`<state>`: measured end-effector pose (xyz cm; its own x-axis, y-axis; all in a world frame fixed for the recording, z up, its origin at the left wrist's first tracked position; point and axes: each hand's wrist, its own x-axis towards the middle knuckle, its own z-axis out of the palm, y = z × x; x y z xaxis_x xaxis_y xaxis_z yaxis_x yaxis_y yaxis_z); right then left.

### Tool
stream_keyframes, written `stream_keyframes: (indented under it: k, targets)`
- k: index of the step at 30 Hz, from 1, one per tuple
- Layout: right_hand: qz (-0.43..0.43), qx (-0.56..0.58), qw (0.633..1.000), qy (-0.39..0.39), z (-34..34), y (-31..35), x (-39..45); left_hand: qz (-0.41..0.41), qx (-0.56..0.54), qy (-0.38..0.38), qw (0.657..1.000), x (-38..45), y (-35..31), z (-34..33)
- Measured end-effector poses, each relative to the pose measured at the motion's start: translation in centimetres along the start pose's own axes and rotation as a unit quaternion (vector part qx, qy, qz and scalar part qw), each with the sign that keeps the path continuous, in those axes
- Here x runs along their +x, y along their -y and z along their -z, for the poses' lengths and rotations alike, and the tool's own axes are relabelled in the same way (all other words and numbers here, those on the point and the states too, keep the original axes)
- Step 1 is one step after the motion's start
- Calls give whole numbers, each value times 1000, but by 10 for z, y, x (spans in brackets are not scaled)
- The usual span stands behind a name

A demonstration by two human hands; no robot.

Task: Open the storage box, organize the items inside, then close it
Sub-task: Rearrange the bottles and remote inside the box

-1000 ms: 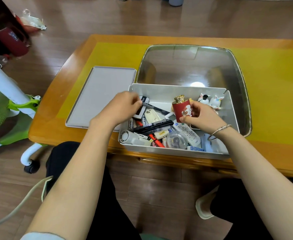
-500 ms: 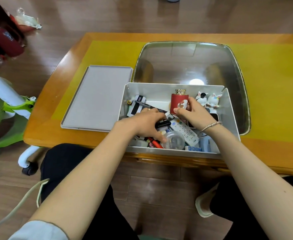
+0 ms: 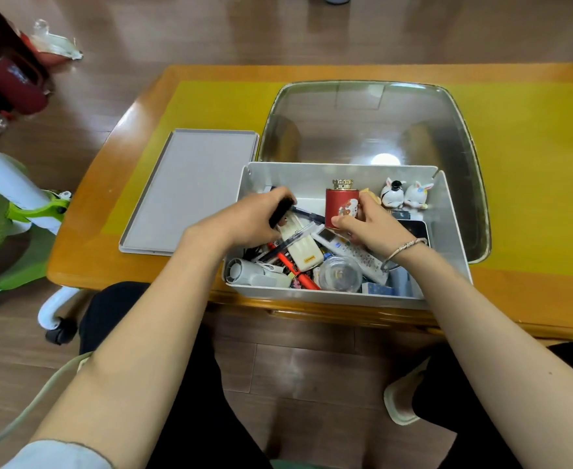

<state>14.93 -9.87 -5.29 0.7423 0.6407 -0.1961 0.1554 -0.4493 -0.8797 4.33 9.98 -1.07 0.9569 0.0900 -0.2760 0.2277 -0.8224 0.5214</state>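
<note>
The white storage box (image 3: 312, 177) stands open at the table's near edge, full of jumbled small items. Its grey lid (image 3: 190, 191) lies flat to the left of it. My left hand (image 3: 248, 218) is inside the box at the left and grips a black pen-like object (image 3: 280, 211). My right hand (image 3: 369, 225) holds a red canister with a gold cap (image 3: 341, 203), upright near the back wall. Two white figurines (image 3: 405, 194) stand in the back right corner. A white remote (image 3: 353, 255), a red marker (image 3: 295, 269), a clear round container (image 3: 341, 274) and a white mini fan (image 3: 254, 274) lie in the pile.
A glass inset (image 3: 363, 123) fills the middle of the wooden table (image 3: 109, 258), with yellow mats either side. A green and white chair (image 3: 14, 214) stands at the left. My legs in dark trousers are below the table edge.
My left hand moved from the middle of the pile to the back left of the box, lifting the black pen-like object. My right hand stays on the red canister.
</note>
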Motion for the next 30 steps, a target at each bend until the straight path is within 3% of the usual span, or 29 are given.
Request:
stream_keyframes:
  k: [5,10,14,17,20,24,30]
  targets:
    - [-11,14,1000,15,-4,-2,-2,-14,162,70,984,14,-6,-35]
    - [-7,23,1000,-4,-5,-1,-3,-28,225,20,974,21,-5,-41]
    - [-3,23,1000,-5,-4,-1,-6,-68,116,-42,990,16,2,-29]
    - [-4,37,999,-6,-2,-2,-8,-33,-16,-82,996,10,9,-12]
    - [-8,50,999,-7,-2,-2,-8,-2,-66,-92,994,8,11,0]
    - [-4,42,999,-6,-3,-2,-9,7,-63,-54,997,4,3,3]
    - [-3,42,999,-30,-3,-4,-7,22,-49,144,988,-18,-32,-6]
